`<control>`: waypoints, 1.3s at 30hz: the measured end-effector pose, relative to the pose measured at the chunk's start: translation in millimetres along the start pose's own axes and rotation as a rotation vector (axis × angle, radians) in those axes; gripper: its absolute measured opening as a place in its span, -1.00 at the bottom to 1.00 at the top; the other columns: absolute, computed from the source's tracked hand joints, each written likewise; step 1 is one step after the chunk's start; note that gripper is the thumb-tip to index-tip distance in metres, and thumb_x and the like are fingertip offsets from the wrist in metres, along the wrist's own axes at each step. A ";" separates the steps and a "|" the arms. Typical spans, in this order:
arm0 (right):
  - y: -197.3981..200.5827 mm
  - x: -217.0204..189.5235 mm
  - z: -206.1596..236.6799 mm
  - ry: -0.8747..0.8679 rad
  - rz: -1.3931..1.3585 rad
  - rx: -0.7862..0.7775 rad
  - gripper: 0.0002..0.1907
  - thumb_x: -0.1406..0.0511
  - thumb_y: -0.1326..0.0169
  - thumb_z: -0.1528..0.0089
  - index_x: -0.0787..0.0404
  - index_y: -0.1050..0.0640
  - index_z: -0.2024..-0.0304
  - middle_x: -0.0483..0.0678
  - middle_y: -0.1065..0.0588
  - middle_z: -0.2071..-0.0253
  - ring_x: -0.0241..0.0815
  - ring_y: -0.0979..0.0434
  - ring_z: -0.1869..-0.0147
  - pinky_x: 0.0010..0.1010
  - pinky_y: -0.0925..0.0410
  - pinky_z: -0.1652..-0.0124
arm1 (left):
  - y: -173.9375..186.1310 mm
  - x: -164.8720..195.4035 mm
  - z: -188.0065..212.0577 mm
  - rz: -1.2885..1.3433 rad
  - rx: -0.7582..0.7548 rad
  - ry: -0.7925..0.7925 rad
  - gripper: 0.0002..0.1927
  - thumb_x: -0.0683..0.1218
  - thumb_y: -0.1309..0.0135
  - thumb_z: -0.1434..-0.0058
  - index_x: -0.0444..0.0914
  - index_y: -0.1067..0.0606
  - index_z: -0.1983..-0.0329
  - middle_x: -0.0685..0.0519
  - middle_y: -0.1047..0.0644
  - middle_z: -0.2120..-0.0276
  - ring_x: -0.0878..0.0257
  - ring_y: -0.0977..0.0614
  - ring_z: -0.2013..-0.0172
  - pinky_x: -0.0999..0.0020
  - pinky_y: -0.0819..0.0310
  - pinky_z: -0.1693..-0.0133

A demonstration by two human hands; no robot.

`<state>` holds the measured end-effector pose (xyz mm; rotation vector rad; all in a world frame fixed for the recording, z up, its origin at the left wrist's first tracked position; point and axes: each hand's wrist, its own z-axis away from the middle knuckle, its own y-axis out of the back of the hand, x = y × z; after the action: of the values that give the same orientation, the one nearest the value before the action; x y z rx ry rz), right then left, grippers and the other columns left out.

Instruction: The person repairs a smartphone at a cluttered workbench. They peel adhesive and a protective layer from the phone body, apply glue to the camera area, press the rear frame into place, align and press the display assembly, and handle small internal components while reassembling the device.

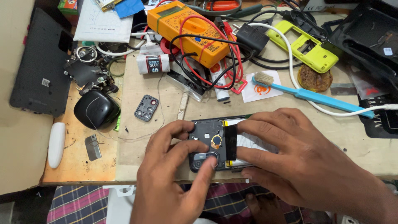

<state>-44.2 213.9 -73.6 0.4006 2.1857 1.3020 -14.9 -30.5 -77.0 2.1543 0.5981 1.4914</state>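
Observation:
An opened smartphone (207, 139) with its back cover off lies face down near the table's front edge, showing a black inner frame, a round gold part and a white battery. My left hand (174, 174) grips its camera end, thumb and fingers pressing on the black frame. My right hand (298, 157) holds the battery side, fingertips on a black strip across the middle. A small black camera bezel (146, 108) lies apart on the mat to the upper left.
An orange multimeter (188, 29) with red and black leads, a blue toothbrush (306, 93), a glue tube (153, 63), a yellow-green phone frame (309, 45), a black earbud case (96, 110) and a dark back cover (41, 66) crowd the back and left.

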 end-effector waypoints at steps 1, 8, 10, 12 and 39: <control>-0.8 1.2 -0.1 -0.003 -0.003 0.009 -0.62 0.16 -0.23 -0.13 0.06 -0.57 0.01 0.02 -0.43 -0.16 0.10 -0.42 -0.26 0.00 -0.26 -0.15 | 4.3 -2.4 -0.4 -0.014 -0.042 -0.077 -0.73 -0.11 -0.32 -0.04 -0.28 -0.60 0.19 -0.14 -0.49 -0.10 0.01 -0.59 -0.06 0.19 -0.49 -0.02; -8.5 0.6 1.0 -0.117 -0.042 0.087 -0.68 0.15 -0.29 -0.14 0.09 -0.50 0.16 -0.02 -0.47 -0.14 0.06 -0.49 -0.21 -0.12 -0.33 -0.12 | 12.9 -9.5 -1.1 -0.152 -0.225 -0.196 -0.42 0.05 -0.34 -0.06 -0.32 -0.50 -0.08 -0.19 -0.38 -0.22 -0.16 -0.42 -0.20 0.02 -0.35 -0.15; -9.0 -1.6 0.7 -0.135 -0.040 0.086 -0.60 0.13 -0.28 -0.14 0.14 -0.52 0.06 0.02 -0.47 -0.16 0.09 -0.47 -0.20 -0.12 -0.33 -0.12 | 10.8 -9.5 -3.5 -0.168 -0.240 -0.210 -0.31 0.07 -0.33 -0.07 -0.38 -0.44 -0.17 -0.20 -0.37 -0.23 -0.18 -0.40 -0.17 -0.01 -0.32 -0.15; -9.1 -3.3 -0.9 -0.141 -0.032 0.078 -0.55 0.12 -0.28 -0.14 0.16 -0.54 -0.01 0.03 -0.46 -0.17 0.10 -0.47 -0.20 -0.12 -0.33 -0.11 | 9.6 -9.2 -6.4 -0.175 -0.237 -0.219 -0.27 0.08 -0.32 -0.09 -0.42 -0.41 -0.22 -0.21 -0.36 -0.22 -0.18 -0.39 -0.15 -0.02 -0.30 -0.15; -16.6 -20.5 -45.3 -0.086 0.082 0.066 -0.57 0.20 -0.20 -0.15 0.13 -0.55 -0.07 0.03 -0.41 -0.22 0.07 -0.43 -0.25 -0.09 -0.27 -0.16 | 32.9 -21.4 -13.8 -0.064 -0.218 -0.187 -0.46 0.00 -0.32 -0.11 -0.30 -0.46 -0.10 -0.19 -0.37 -0.23 -0.15 -0.39 -0.21 0.01 -0.30 -0.18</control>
<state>-54.5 163.3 -64.9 0.5668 2.1643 1.2339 -31.7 -67.9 -69.4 2.0555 0.4145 1.2422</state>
